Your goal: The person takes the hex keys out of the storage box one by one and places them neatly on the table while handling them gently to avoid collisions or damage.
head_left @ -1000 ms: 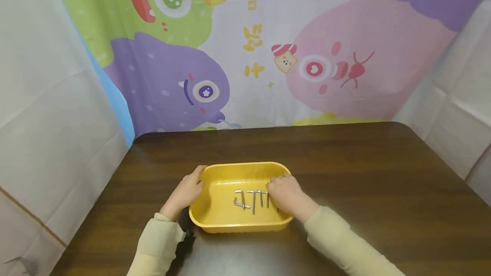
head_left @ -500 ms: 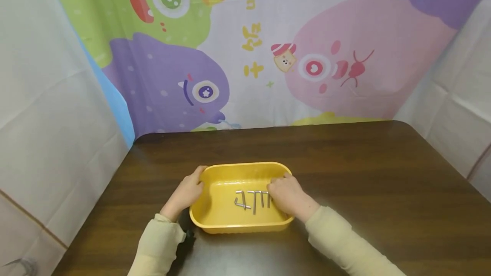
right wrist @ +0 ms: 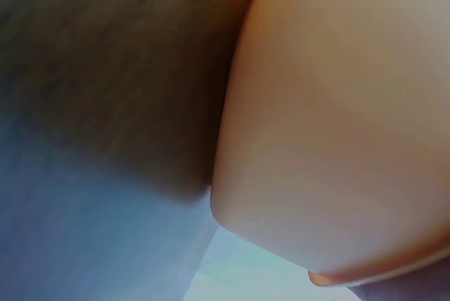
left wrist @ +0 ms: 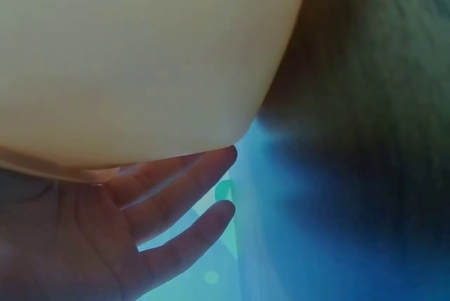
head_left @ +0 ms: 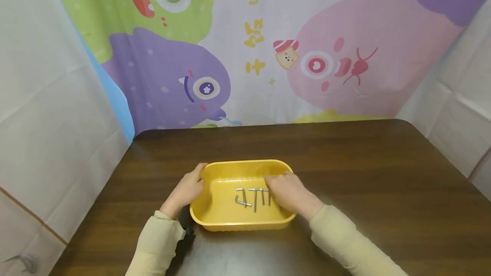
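Left-hand grip (head_left: 189,187) clasps one glossy, rounded yellow tray (head_left: 245,226) on the wood-grain table (head_left: 383,182), with five bent metal rods (head_left: 255,201) visible inside, and the right hand (head_left: 287,191), grip unclear, overlaps its right rim.

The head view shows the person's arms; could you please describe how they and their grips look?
The left sleeve and right sleeve are plain pale yellow, long, slightly loose and wrinkled, ending near the wrists. The grips, left hand and right hand, are bare. A small dark shape shows beside the left sleeve; I cannot tell what it is.
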Motion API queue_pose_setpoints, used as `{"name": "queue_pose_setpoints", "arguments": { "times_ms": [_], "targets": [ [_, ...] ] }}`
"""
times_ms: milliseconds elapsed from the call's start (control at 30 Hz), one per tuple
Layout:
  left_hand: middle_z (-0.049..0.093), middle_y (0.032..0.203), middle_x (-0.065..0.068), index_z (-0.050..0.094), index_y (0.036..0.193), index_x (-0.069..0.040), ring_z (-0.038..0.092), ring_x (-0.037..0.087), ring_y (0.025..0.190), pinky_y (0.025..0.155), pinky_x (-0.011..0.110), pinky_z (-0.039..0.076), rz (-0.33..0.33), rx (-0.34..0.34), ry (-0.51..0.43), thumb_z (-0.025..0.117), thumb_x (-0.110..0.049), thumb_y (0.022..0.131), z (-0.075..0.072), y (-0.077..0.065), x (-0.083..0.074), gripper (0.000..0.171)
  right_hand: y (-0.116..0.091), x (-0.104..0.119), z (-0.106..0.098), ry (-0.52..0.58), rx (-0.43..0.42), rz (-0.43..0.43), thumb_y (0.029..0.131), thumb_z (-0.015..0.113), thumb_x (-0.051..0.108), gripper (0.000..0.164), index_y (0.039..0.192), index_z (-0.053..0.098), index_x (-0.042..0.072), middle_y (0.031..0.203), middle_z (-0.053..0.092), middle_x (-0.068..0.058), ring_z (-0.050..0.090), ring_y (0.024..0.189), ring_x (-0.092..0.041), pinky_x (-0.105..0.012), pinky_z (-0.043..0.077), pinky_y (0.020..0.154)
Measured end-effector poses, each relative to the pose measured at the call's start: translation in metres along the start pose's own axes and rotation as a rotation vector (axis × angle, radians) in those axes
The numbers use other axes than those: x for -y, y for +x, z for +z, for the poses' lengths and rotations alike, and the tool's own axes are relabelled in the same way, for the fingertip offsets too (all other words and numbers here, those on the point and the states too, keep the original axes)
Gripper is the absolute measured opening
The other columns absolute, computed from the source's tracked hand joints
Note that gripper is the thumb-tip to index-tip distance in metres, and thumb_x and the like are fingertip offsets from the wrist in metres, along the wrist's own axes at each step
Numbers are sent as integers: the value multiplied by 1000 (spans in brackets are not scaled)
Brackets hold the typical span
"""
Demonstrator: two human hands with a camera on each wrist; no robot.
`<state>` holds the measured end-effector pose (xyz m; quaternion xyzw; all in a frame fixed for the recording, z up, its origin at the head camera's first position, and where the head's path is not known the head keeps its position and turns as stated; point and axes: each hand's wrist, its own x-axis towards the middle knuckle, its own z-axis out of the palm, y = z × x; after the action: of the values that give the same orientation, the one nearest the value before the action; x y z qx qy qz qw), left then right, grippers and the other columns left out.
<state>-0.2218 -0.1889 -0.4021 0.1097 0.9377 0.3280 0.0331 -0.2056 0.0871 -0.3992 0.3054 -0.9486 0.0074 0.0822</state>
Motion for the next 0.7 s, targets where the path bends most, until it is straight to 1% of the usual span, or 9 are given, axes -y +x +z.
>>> {"name": "queue_pose_setpoints", "arguments": {
  "times_ms": [100, 233, 400, 500, 633, 700],
  "targets": [
    [51, 124, 23, 37, 132, -2, 53, 31, 103, 84, 46, 42, -3, 6, 2, 36, -5, 90, 0, 1, -1, 42, -2, -2, -3, 102, -44, 17, 81, 57, 8, 16, 70, 48, 15, 57, 45, 5, 43, 54, -14, -32, 38, 60],
    [50, 125, 24, 36, 133, -2, 53, 31, 102, 82, 45, 43, -13, 15, 6, 35, -5, 91, 0, 1, -1, 42, -5, -5, -5, 218, -74, 41, 79, 59, 10, 13, 72, 49, 16, 59, 43, 8, 40, 55, -10, -26, 36, 55],
    [49, 127, 24, 35, 133, -3, 52, 32, 106, 84, 46, 42, -15, 15, 2, 34, -6, 91, 0, 0, 1, 42, -5, -6, -10, 295, -80, 79, 76, 60, 10, 9, 77, 54, 17, 62, 44, 11, 41, 57, -6, -23, 35, 54],
    [49, 127, 24, 35, 133, -2, 52, 33, 108, 85, 47, 42, -5, 12, 10, 35, -6, 91, 0, 0, 3, 42, -7, -7, -13, 346, -71, 124, 75, 61, 11, 10, 77, 56, 19, 65, 47, 13, 42, 59, -5, -22, 37, 57],
    [49, 126, 24, 35, 133, -3, 52, 33, 108, 86, 47, 41, -8, 15, 10, 35, -7, 91, 0, 0, 2, 42, -9, -11, -20, 435, -91, 184, 75, 63, 9, 12, 79, 58, 19, 68, 51, 13, 47, 63, -7, -24, 40, 62],
    [50, 125, 25, 35, 133, -2, 53, 32, 104, 83, 46, 42, -4, 19, 8, 34, -7, 91, 0, 0, 2, 42, -10, -14, -24, 479, -118, 189, 75, 63, 7, 12, 81, 60, 17, 70, 54, 11, 51, 66, -10, -26, 41, 64]
  ]
}}
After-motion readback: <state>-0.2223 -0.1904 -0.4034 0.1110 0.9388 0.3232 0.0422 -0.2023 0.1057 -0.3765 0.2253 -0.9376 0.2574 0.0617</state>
